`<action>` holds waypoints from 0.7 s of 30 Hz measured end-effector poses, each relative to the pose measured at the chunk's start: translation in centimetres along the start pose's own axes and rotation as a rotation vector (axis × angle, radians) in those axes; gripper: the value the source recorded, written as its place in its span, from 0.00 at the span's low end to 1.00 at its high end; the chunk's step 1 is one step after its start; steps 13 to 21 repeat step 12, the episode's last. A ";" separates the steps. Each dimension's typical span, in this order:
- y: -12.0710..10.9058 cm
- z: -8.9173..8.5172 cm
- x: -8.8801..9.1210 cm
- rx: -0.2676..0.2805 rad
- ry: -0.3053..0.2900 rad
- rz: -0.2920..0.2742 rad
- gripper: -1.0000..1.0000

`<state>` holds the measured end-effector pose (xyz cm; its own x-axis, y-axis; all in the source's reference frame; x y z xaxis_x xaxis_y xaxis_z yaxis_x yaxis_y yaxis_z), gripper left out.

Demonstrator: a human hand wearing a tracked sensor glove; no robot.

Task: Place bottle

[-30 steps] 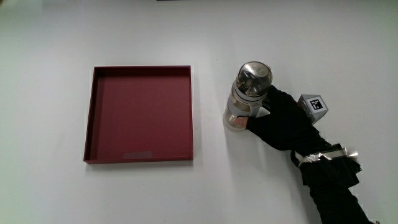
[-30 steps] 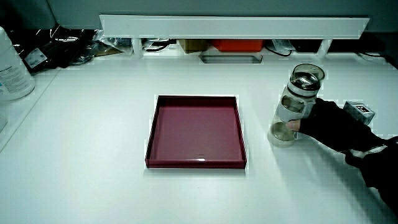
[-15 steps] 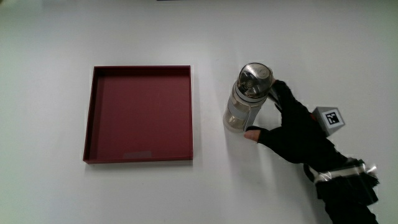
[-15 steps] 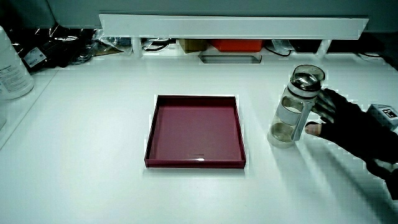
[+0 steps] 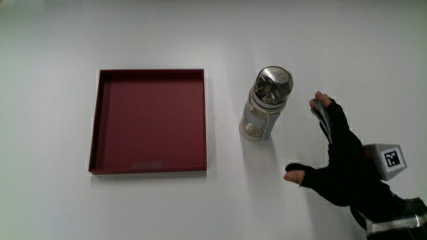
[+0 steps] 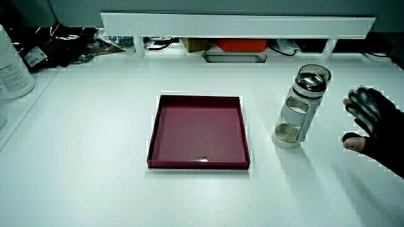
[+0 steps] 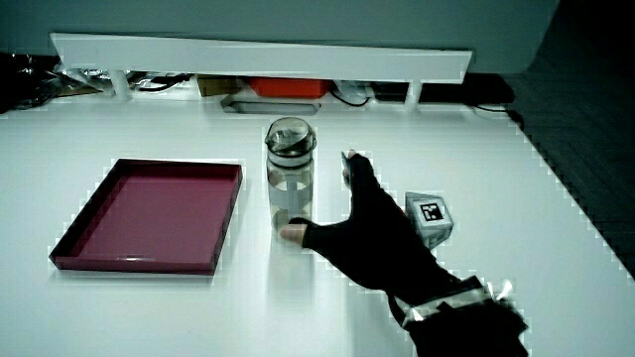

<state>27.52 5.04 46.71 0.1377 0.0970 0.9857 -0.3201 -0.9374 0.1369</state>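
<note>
A clear bottle (image 5: 265,105) with a shiny metal lid stands upright on the white table beside the red tray (image 5: 95,144), outside it; both side views show the bottle (image 6: 299,108) (image 7: 291,176) too. The hand (image 5: 337,167) in its black glove hovers beside the bottle, a little nearer to the person, apart from it, fingers spread and holding nothing. In both side views the hand (image 6: 372,125) (image 7: 372,233) is off the bottle. The patterned cube (image 5: 391,159) sits on the back of the hand.
The red tray (image 6: 154,133) (image 7: 72,237) is shallow, square and holds nothing. A low white partition (image 6: 240,26) runs along the table's edge farthest from the person, with cables and boxes under it. A white container (image 6: 11,66) stands at the table's corner.
The hand let go of the bottle, opened its fingers and drew away toward the person. The bottle stays upright where it was.
</note>
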 end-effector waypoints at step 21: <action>-3.0 -0.5 -1.1 -0.001 -0.026 -0.023 0.00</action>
